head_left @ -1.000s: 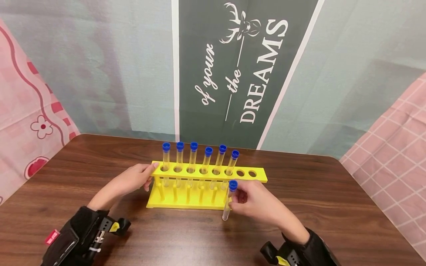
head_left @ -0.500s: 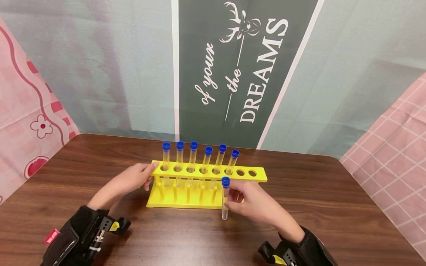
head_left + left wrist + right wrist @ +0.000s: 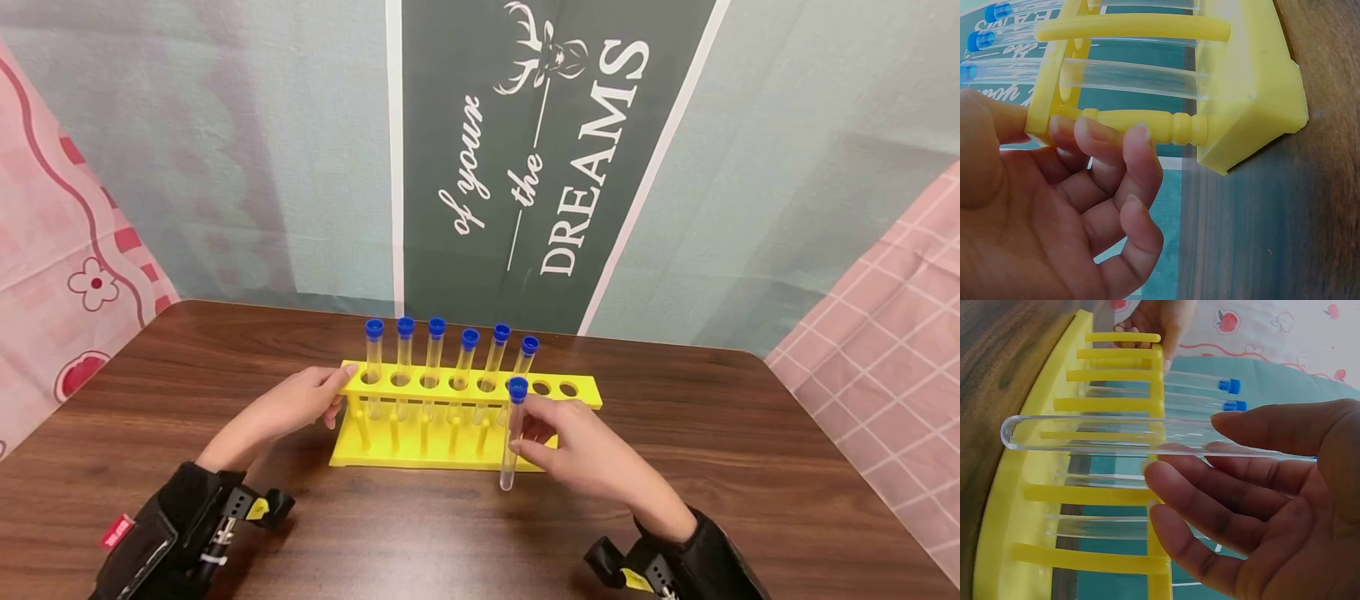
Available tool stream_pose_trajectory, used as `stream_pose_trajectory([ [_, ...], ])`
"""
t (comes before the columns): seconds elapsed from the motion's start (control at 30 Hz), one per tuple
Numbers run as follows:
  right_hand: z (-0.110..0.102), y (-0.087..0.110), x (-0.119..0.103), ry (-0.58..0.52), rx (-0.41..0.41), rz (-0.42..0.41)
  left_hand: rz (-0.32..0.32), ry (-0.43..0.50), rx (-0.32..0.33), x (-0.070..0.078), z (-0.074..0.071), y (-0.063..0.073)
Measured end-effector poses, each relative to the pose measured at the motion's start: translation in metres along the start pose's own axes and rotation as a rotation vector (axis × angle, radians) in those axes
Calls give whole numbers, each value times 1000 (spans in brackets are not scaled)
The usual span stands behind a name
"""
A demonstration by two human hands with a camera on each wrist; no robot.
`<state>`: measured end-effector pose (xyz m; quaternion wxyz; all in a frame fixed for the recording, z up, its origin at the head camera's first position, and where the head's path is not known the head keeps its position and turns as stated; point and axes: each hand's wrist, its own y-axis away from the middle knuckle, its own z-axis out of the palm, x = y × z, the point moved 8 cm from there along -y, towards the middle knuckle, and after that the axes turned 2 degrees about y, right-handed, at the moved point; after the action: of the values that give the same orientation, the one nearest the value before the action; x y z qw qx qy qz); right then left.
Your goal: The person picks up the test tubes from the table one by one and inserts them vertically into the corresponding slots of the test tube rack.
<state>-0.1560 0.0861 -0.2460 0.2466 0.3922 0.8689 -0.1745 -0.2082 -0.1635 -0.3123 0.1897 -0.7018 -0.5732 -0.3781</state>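
Note:
A yellow test tube rack [image 3: 420,458] stands on the table, bearing several clear test tubes with blue caps [image 3: 437,327]. My left hand [image 3: 300,404] pinches the left end of its top bar; in the left wrist view that thumb [image 3: 1007,122] meets the bar's end while the fingertips curl beneath. In front of the rack, my right hand [image 3: 581,442] holds another blue-capped test tube [image 3: 512,437] between thumb and fingers. Its rounded bottom hangs low, just ahead of the base. In the right wrist view this tube [image 3: 1116,434] crosses the rack's pegs, its cap mostly hidden behind the hand.
Two holes at the top bar's right end [image 3: 568,390] have no tube. A row of yellow pegs [image 3: 424,435] rises from the base's front. Brown wooden table [image 3: 420,542] lies around the rack, with a printed cloth backdrop [image 3: 330,167] behind.
The tube in my right hand shifts left at first, then rises and comes slightly back right. My left hand keeps its grip on the rack, which stays in place.

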Motion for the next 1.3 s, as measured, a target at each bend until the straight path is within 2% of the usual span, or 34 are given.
stream_pose_trajectory([
  [0.43, -27, 4, 2, -13, 137, 0, -19, -12, 2, 0, -1, 1],
  [0.73, -50, 9, 3, -20, 274, -2, -19, -12, 4, 0, -1, 1],
  [0.97, -63, 14, 11, -19, 338, 74, -20, -8, 6, -1, 0, 1],
  [1.3, -73, 18, 17, -38, 444, 108, -3, -15, 2, -1, 1, 0],
])
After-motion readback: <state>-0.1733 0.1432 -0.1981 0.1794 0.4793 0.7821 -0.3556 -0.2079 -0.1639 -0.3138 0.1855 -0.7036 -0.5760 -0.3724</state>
